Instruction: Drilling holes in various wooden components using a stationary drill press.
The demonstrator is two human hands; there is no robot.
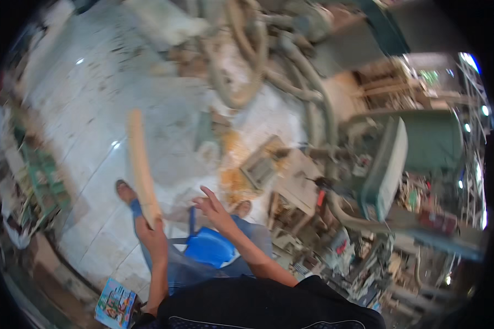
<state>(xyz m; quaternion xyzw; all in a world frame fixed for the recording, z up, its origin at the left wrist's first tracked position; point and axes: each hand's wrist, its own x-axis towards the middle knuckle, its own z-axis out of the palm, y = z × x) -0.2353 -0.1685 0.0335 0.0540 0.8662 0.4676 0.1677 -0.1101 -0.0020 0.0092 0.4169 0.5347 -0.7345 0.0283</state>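
Observation:
A long, slightly curved piece of pale wood [140,162] rises from my left hand [153,237], whose fingers are wrapped round its lower end. The wood's far end points up and away over the floor. My right hand [216,213] is held apart from the wood, its fingers partly stretched out and nothing seen in it. Beneath and between my hands is a blue plastic seat [209,247], with my legs on either side of it. The picture is somewhat smeared by motion.
Pale floor tiles [96,219] stretch ahead and left. Yellow sawdust [233,164] lies round a metal-framed plate [259,167]. Thick hoses [250,96] loop at the back, a green-edged machine [387,170] stands right. Wood scraps [44,175] are piled left, near a colourful box [115,303].

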